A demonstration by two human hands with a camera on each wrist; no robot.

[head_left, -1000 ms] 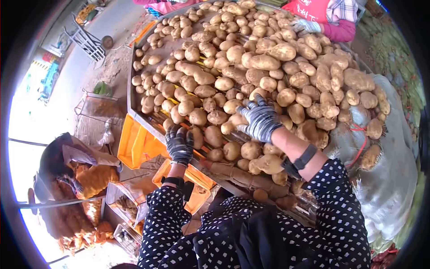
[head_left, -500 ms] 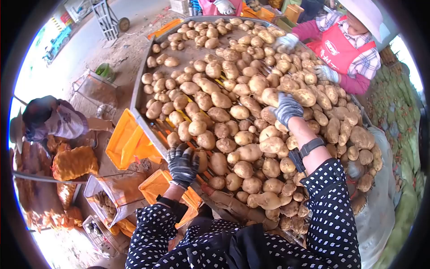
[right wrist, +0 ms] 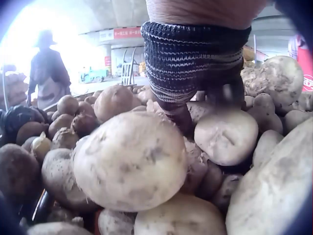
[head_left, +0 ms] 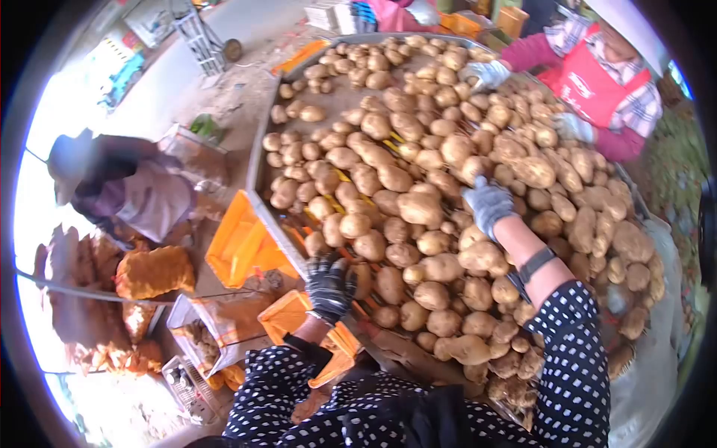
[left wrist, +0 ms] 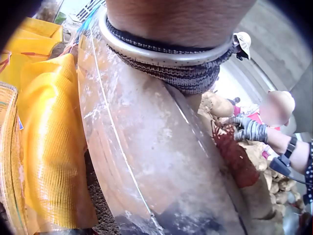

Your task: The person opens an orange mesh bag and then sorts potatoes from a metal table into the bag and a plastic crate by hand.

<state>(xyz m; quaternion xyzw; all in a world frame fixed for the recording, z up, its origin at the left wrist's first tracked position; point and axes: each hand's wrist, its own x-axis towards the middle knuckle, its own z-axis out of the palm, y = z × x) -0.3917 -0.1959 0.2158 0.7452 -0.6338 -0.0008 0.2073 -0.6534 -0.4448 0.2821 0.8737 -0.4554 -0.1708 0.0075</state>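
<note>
A wide heap of potatoes [head_left: 422,209] covers the sorting table in the head view. My right hand [head_left: 489,205], in a grey striped knit glove, reaches into the middle of the heap with its fingers down among the potatoes. In the right wrist view, its dark fingers [right wrist: 226,95] come down right at a pale potato [right wrist: 226,139], while a larger potato [right wrist: 132,161] lies in front. My left hand [head_left: 331,287], gloved alike, rests at the table's near left edge beside a potato [head_left: 361,281]. In the left wrist view only its glove cuff [left wrist: 171,71] shows; the fingers are hidden.
A metal rim [head_left: 278,228] borders the table. Orange crates [head_left: 243,243] stand below the left edge. Across the table, a person in a red apron [head_left: 590,86] has gloved hands on the potatoes. Another person [head_left: 142,187] bends by a filled orange sack [head_left: 154,273] at left.
My right hand has moved away from me, deeper into the heap, then stayed around there. My left hand keeps to the table edge. The head view has shifted, bringing the person opposite into sight.
</note>
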